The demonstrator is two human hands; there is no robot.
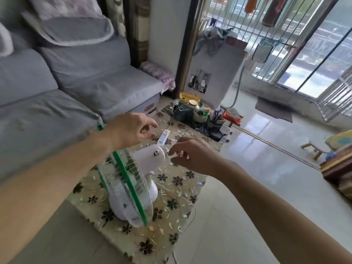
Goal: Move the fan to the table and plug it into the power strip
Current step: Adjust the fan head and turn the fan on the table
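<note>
Already near the flowered tablecloth's (177, 180) front edge, the white green-rimmed plastic fan (131, 187) looks light, top-heavy; grip its neck. Left hand (129, 130) and right hand (192, 155) hover, fingers loosely curled, empty.

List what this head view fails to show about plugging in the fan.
- Plug: not identifiable; the right hand pinches something tiny and blurred.
- Power strip: partly hidden behind the left hand; its sockets are too small to read.
- Cord: thin, lost against the flowered tablecloth.
- Fan blades: blurred behind the grille.
</note>
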